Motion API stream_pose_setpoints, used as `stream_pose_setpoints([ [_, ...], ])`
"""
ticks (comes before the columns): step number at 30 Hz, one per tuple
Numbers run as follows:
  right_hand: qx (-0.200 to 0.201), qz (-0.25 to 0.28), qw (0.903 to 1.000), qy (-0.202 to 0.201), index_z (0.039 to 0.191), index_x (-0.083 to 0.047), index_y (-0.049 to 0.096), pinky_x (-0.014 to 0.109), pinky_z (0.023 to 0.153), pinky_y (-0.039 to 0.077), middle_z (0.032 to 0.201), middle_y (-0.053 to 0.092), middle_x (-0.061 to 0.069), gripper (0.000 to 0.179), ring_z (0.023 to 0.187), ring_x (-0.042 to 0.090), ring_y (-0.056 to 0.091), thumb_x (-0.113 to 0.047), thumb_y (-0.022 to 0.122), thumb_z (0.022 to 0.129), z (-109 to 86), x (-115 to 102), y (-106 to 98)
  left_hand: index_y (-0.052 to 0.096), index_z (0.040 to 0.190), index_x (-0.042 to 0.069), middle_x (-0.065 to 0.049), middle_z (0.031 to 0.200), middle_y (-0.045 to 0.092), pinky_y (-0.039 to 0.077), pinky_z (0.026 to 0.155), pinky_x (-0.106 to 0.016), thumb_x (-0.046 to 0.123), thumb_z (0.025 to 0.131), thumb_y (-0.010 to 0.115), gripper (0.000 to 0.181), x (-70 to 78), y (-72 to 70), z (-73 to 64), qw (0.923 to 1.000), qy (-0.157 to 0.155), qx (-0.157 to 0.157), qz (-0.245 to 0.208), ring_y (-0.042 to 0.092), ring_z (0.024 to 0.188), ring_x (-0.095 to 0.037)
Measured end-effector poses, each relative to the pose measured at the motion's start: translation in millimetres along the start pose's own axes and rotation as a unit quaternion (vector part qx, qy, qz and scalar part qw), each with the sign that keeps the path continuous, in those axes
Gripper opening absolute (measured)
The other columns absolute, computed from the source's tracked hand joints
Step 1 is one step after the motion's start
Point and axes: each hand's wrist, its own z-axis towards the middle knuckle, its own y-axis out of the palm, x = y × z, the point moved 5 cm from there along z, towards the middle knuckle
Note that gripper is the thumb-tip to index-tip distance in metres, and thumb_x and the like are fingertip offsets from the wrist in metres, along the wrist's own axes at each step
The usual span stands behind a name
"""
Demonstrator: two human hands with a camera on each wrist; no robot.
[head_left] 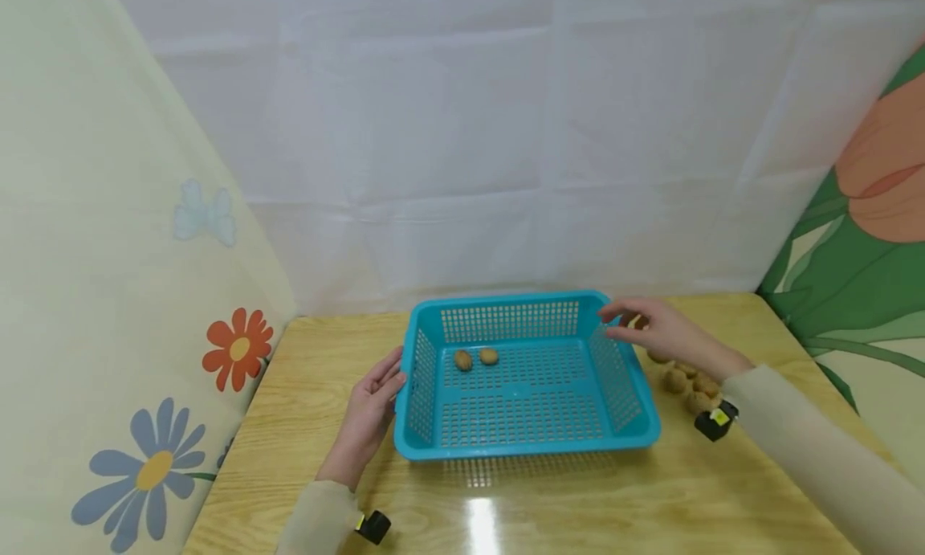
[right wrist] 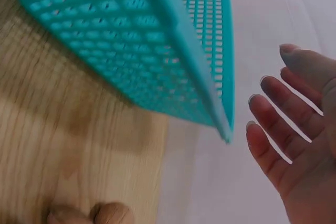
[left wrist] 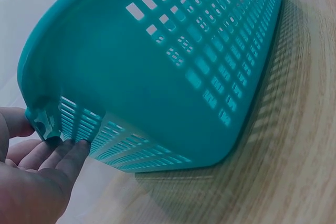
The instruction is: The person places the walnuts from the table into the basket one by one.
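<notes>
A blue plastic basket (head_left: 520, 450) with mesh sides stands on the table. Two walnuts (head_left: 462, 361) lie on its floor, near the left back. At the left rim my left hand (head_left: 368, 406) grips the basket, thumb on the rim and fingers against the outside, as the left wrist view shows. My right hand (head_left: 661, 330) hovers over the basket's right back corner, fingers spread and holding nothing. Beneath the right forearm, several more walnuts (head_left: 675, 381) sit on the table, partly hidden by it; two show at the bottom of the right wrist view.
The wooden table (head_left: 535, 507) ends at a white cloth backdrop (head_left: 448, 137) behind the basket. Printed flower panels (head_left: 166, 298) stand at the left and right sides. The basket's right wall lies between the walnut pile and the basket floor.
</notes>
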Motion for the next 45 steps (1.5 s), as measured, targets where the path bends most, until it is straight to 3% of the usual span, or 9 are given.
stream_pose_setpoints([
  [18, 0.072, -0.03, 0.9961, 0.041, 0.131, -0.007, 0.069, 0.028, 0.078, 0.053, 0.124, 0.07, 0.015, 0.03, 0.095, 0.0, 0.058, -0.018, 0.067, 0.103, -66.3, 65, -30, 0.045, 0.157, 0.009, -0.016, 0.158, 0.05, 0.055, 0.1, -0.027, 0.011, 0.107, 0.058, 0.052, 2.3, -0.8, -0.6, 0.9999, 0.002, 0.006, -0.008, 0.065, 0.12, -0.006],
  [24, 0.08, -0.031, 0.9951, 0.049, 0.129, -0.003, 0.069, 0.026, 0.074, 0.054, 0.123, 0.07, 0.02, 0.029, 0.093, -0.003, 0.057, -0.015, 0.068, 0.103, -81.8, 86, -33, 0.046, 0.157, 0.009, -0.017, 0.157, 0.05, 0.055, 0.1, -0.028, 0.01, 0.107, 0.058, 0.052, 1.2, -0.8, -0.3, 0.9999, 0.004, 0.006, -0.009, 0.065, 0.121, -0.007],
  [30, 0.077, -0.028, 0.9932, 0.083, 0.131, 0.0, 0.068, 0.026, 0.071, 0.054, 0.126, 0.068, 0.023, 0.034, 0.092, -0.003, 0.057, -0.018, 0.069, 0.102, -93.2, 106, -32, 0.044, 0.158, 0.008, -0.017, 0.158, 0.049, 0.055, 0.1, -0.027, 0.012, 0.107, 0.059, 0.053, 1.6, 1.0, -0.6, 1.0, 0.003, 0.006, -0.003, 0.064, 0.121, -0.005],
  [35, 0.063, -0.033, 0.9923, 0.102, 0.134, 0.003, 0.065, 0.027, 0.068, 0.055, 0.131, 0.064, 0.028, 0.038, 0.093, 0.005, 0.06, -0.018, 0.069, 0.102, -97.7, 121, -29, 0.043, 0.159, 0.009, -0.016, 0.159, 0.048, 0.054, 0.1, -0.026, 0.013, 0.107, 0.059, 0.054, 2.6, 1.5, -1.3, 1.0, -0.001, 0.006, 0.002, 0.064, 0.121, -0.004],
  [41, 0.032, -0.052, 0.9896, 0.13, 0.138, 0.004, 0.062, 0.037, 0.071, 0.056, 0.136, 0.059, 0.034, 0.044, 0.1, 0.034, 0.066, -0.022, 0.068, 0.103, -100.3, 138, -23, 0.045, 0.157, 0.009, -0.016, 0.157, 0.05, 0.055, 0.101, -0.027, 0.009, 0.107, 0.057, 0.051, 2.5, 1.3, -1.6, 0.9999, 0.002, 0.01, -0.012, 0.065, 0.121, -0.006],
  [45, 0.03, -0.053, 0.9883, 0.14, 0.139, 0.006, 0.061, 0.042, 0.073, 0.057, 0.137, 0.056, 0.037, 0.046, 0.102, 0.043, 0.065, -0.021, 0.068, 0.103, -102.9, 148, -21, 0.045, 0.157, 0.009, -0.016, 0.157, 0.05, 0.055, 0.101, -0.028, 0.009, 0.107, 0.057, 0.051, 2.0, 1.4, -2.1, 0.9998, 0.001, 0.009, -0.015, 0.065, 0.121, -0.006],
])
